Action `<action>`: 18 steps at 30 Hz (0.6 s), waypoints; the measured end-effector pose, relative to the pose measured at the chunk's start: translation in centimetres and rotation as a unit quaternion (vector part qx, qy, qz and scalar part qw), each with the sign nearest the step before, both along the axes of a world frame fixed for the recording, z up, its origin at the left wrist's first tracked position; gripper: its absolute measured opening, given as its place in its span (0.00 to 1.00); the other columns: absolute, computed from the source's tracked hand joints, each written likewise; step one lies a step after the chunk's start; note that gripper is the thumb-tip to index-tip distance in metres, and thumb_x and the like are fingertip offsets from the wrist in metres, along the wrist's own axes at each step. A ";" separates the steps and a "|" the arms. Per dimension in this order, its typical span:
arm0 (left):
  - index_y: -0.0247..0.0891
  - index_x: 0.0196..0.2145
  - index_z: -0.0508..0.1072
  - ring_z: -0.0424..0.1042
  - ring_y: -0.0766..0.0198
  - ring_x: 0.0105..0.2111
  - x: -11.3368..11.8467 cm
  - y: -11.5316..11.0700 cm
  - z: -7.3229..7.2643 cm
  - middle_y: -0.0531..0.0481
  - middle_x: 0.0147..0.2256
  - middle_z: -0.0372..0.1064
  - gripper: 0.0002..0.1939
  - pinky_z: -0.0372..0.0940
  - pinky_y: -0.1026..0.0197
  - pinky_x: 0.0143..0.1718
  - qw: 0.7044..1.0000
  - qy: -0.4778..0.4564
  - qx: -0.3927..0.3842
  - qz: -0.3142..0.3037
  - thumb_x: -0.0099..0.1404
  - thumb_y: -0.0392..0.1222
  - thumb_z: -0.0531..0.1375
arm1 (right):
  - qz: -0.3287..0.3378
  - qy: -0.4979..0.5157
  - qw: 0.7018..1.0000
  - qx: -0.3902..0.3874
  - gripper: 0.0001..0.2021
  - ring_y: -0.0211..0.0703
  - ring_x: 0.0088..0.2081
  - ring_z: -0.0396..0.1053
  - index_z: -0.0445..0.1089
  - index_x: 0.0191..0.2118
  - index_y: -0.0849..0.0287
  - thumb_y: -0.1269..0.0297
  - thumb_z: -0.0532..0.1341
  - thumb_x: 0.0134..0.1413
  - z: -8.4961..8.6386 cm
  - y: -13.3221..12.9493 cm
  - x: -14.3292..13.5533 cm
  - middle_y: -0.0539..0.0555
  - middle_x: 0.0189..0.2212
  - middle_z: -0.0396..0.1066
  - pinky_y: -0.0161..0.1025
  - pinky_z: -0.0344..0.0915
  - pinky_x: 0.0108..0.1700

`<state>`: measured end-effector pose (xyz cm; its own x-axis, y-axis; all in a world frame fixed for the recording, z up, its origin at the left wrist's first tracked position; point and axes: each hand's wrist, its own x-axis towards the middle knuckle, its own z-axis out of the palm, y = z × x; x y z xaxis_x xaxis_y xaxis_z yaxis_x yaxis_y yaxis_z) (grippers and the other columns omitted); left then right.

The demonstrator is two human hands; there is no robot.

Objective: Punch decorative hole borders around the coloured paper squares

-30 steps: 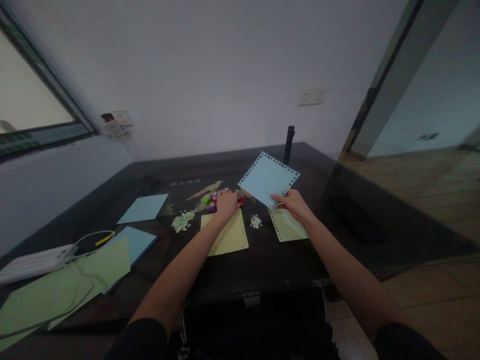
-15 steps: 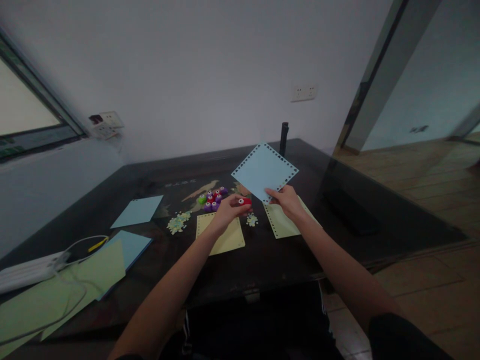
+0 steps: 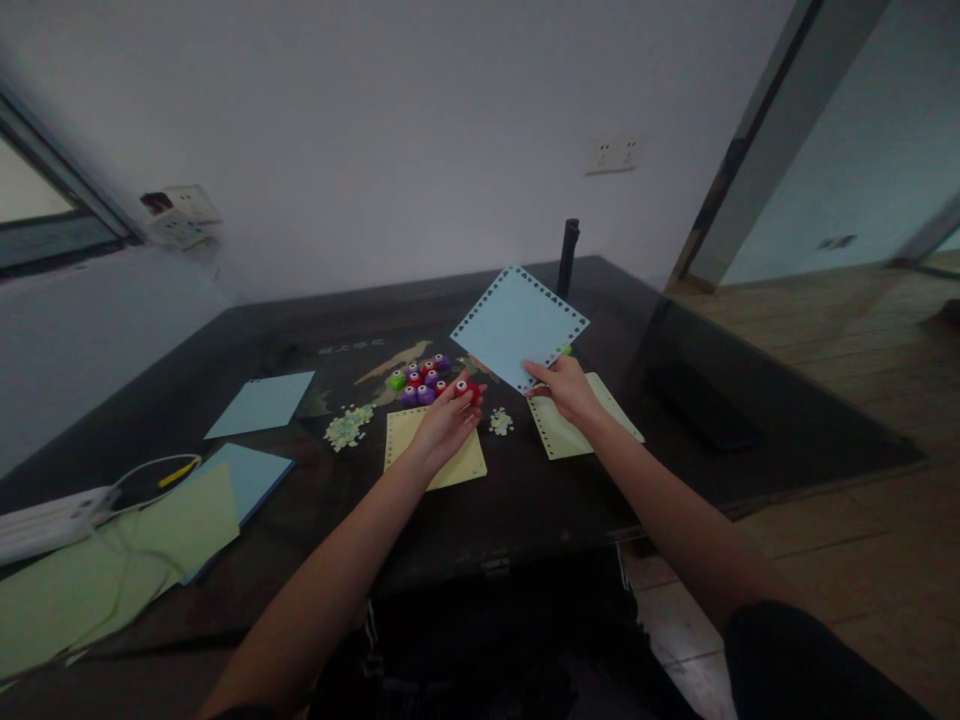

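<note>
My left hand (image 3: 444, 428) holds a red craft paper punch (image 3: 466, 390) at its fingertips, above a yellow sheet (image 3: 466, 465) with holes along its edges. Just behind it lies a cluster of purple, red and green punches (image 3: 420, 380). My right hand (image 3: 568, 390) pinches the lower corner of a light blue paper sheet (image 3: 519, 325), tilted up like a diamond. Small shaped holes run along the blue sheet's edges. Beneath my right hand rests a pale yellow-green sheet (image 3: 559, 440), also punched along its edge. A bit of something green shows behind the blue sheet's right edge.
Two piles of paper bits, a larger one (image 3: 348, 427) and a smaller one (image 3: 501, 421), lie on the dark table (image 3: 525, 530). Blue sheets (image 3: 262, 405), green sheets (image 3: 172, 515) and a white power strip (image 3: 52, 525) with a cable are left. A black upright object (image 3: 568, 258) stands behind.
My left hand has drawn slightly left with the red punch, toward the cluster, and has turned. The blue sheet stays in my right hand. The camera view has shifted slightly.
</note>
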<state>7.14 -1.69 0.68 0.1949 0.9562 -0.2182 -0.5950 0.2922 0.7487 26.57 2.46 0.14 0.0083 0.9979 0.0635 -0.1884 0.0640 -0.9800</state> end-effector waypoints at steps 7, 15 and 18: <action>0.40 0.47 0.72 0.67 0.71 0.28 0.2 -0.4 -0.1 0.47 0.35 0.71 0.16 0.61 0.68 0.30 0.998 0.051 0.019 -0.021 0.60 0.41 0.61 | 0.021 0.017 1.000 -0.002 0.16 0.41 0.29 0.70 0.70 0.32 0.62 0.62 0.70 0.32 0.2 -0.6 -0.4 0.56 0.33 0.74 0.39 0.71 0.29; 0.43 0.50 0.70 0.67 0.69 0.32 0.4 -1.0 -0.2 0.50 0.37 0.70 0.27 0.58 0.68 0.28 0.976 0.191 0.101 -0.038 0.51 0.42 0.68 | 0.028 0.034 0.999 -0.008 0.18 0.43 0.32 0.71 0.72 0.32 0.63 0.63 0.71 0.29 0.0 -1.1 -0.9 0.56 0.32 0.75 0.42 0.72 0.34; 0.38 0.45 0.70 0.68 0.67 0.34 0.8 -1.0 -0.5 0.48 0.38 0.71 0.24 0.59 0.67 0.29 0.965 0.227 0.130 -0.033 0.49 0.41 0.69 | 0.016 0.034 0.999 0.003 0.17 0.42 0.30 0.71 0.72 0.31 0.62 0.62 0.71 0.29 -0.1 -1.2 -1.2 0.56 0.31 0.75 0.42 0.72 0.33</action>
<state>7.89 -2.68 0.18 0.1974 0.9790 -0.0508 -0.1746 0.0860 0.9809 25.36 1.25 0.02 -0.0190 0.9974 0.0695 -0.2558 0.0623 -0.9647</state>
